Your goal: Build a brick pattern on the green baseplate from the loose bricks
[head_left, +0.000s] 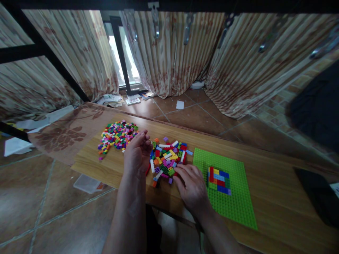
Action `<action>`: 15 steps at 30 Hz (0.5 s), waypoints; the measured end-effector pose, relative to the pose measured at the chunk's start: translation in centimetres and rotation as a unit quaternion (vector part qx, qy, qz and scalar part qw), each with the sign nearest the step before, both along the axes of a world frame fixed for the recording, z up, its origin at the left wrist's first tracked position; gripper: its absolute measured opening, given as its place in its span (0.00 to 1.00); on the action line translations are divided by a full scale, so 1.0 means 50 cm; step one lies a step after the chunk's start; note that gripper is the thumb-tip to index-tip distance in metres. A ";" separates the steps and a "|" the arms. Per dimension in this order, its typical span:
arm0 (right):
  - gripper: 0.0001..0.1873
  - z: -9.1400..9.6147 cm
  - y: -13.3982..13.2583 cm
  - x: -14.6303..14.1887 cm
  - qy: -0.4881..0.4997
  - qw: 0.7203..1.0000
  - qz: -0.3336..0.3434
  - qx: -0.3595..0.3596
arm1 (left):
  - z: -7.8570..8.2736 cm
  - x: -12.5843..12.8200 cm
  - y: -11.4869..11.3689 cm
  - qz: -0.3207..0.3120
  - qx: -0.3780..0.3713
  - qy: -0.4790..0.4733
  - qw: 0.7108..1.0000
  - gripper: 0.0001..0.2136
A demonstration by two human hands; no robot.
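Note:
My left hand (pixel 137 151) hovers between two piles of bricks, its fingers curled together at the tips; I cannot make out anything in them. My right hand (pixel 191 186) rests palm down on the wooden table (pixel 270 197), fingertips reaching into the near edge of the pile of larger coloured bricks (pixel 168 158). A pile of small coloured bricks (pixel 116 135) lies to the left. To the right, a green baseplate (pixel 227 208) carries a flat patch of red, blue, yellow and green bricks (pixel 218 180).
A brown floral cloth (pixel 63 134) covers the table's left end. A dark flat object (pixel 317 194) lies at the right. A clear plastic lid (pixel 86 183) sits on the tiled floor below. Curtains, papers and a black metal frame (pixel 42 49) stand behind.

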State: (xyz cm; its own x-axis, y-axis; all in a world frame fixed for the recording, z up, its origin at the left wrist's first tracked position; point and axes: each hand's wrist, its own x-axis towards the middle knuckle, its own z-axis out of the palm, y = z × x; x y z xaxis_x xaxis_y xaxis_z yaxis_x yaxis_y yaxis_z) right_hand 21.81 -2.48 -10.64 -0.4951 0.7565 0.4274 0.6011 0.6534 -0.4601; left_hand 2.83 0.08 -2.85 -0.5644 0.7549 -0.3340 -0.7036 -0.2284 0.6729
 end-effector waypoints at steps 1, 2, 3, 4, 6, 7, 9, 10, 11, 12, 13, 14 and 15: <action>0.10 -0.001 0.000 0.000 0.011 1.000 0.002 0.003 | 0.000 0.001 0.000 0.000 0.000 -0.001 1.000 0.03; 0.09 -0.003 0.000 0.000 0.023 1.000 0.004 0.008 | 0.001 0.002 0.000 -0.001 0.000 -0.003 1.000 0.03; 0.09 -0.006 0.001 0.000 0.037 0.999 0.003 0.013 | 0.001 0.003 0.000 -0.003 0.000 -0.005 1.000 0.04; 0.09 -0.008 0.001 -0.001 0.051 0.999 0.002 0.017 | 0.002 0.005 0.000 -0.006 -0.001 -0.008 1.000 0.04; 0.10 -0.012 0.003 -0.002 0.079 0.997 -0.001 0.018 | 0.003 0.008 0.001 -0.011 -0.003 -0.011 1.000 0.04; 0.10 -0.013 0.004 -0.003 0.093 0.996 -0.003 0.015 | 0.003 0.010 0.001 -0.013 -0.005 -0.011 1.000 0.04; 0.10 -0.010 0.006 -0.003 0.121 0.993 -0.010 0.006 | 0.002 0.016 0.003 -0.018 -0.010 -0.003 1.000 0.05; 0.10 -0.006 0.006 -0.002 0.134 0.991 -0.016 0.003 | 0.001 0.019 0.004 -0.023 -0.012 0.004 1.000 0.05; 0.10 -0.001 0.007 0.000 0.146 0.989 -0.022 0.000 | -0.001 0.023 0.005 -0.029 -0.015 0.014 0.999 0.05; 0.10 0.004 0.008 0.002 0.155 0.987 -0.028 -0.004 | -0.002 0.027 0.006 -0.038 -0.016 0.025 0.999 0.06; 0.10 0.009 0.008 0.005 0.163 0.986 -0.034 -0.007 | -0.004 0.031 0.007 -0.050 -0.018 0.038 0.998 0.07; 0.10 0.014 0.008 0.008 0.167 0.985 -0.038 -0.011 | -0.006 0.036 0.007 -0.064 -0.019 0.051 0.996 0.08; 0.09 0.017 0.008 0.011 0.168 0.985 -0.041 -0.016 | -0.007 0.041 0.007 -0.079 -0.020 0.062 0.995 0.09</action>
State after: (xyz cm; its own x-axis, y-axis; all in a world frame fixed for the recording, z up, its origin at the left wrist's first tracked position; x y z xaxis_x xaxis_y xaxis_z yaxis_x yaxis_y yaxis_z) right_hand 22.36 -2.09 -9.78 -0.2657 0.8040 0.5320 0.4616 0.5906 -0.6619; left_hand 4.88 0.44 -3.19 -0.4786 0.8248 -0.3011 -0.6396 -0.0926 0.7631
